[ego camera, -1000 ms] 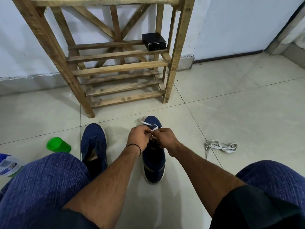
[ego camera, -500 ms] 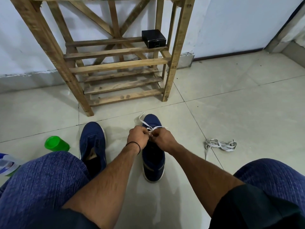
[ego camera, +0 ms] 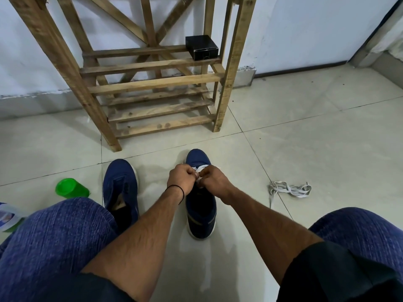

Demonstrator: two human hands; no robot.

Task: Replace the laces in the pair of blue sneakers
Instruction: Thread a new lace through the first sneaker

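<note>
A home entryway: tiled floor (ego camera: 316, 153), wooden shoe rack (ego camera: 152, 83), white wall (ego camera: 305, 29).

No legible text anywhere that we can find. The black box (ego camera: 201, 47) on the wooden rack (ego camera: 152, 83) has a small pale mark on its front face, too small to read. The packet (ego camera: 8, 216) at the left edge carries blue-and-white print (cut off by the frame and blurred), nothing we can make out. The blue sneaker (ego camera: 201, 216) on the right shows a tan side stripe, no brand we can read.
</note>
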